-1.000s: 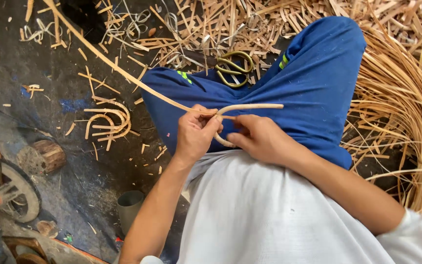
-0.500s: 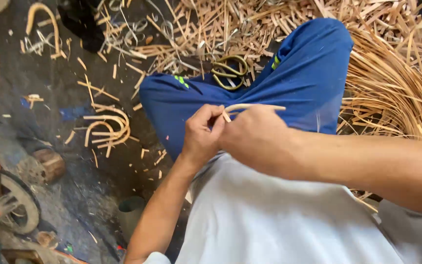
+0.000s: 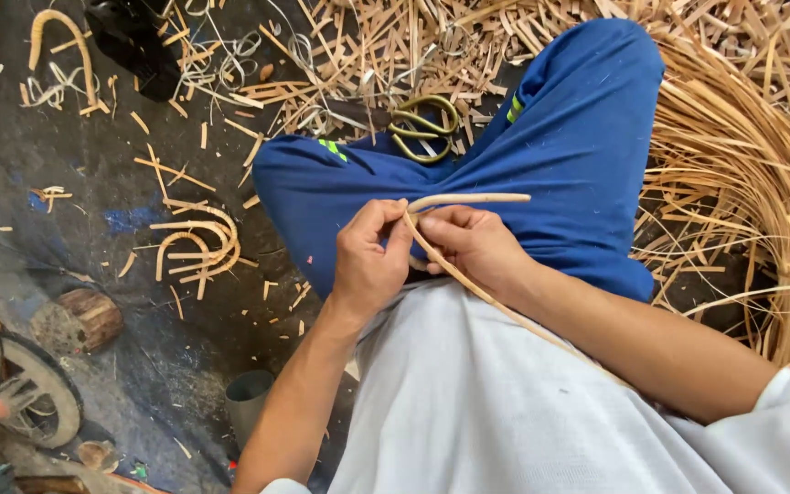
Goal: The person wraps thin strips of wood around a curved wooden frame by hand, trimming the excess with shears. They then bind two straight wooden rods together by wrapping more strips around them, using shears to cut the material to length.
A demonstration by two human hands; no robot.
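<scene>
Since the earlier frame the right arm has drawn back toward the body, and a long run of the cane strip (image 3: pixel 468 279) now shows, trailing across the white shirt (image 3: pixel 505 402). Left hand (image 3: pixel 369 261) is pinched shut on the strip at its bend; right hand (image 3: pixel 473 245) is closed on it just beside, the two touching over the lap. Fingertips of both are curled under, so the exact grip is hidden. One end of the strip juts out over the blue trousers (image 3: pixel 560 174). Beyond the knees, scissors (image 3: pixel 424 128) lie on the floor (image 3: pixel 93 183), partly buried in cane offcuts (image 3: pixel 395 46). A coil of cane (image 3: pixel 761 183) runs off the right edge.
</scene>
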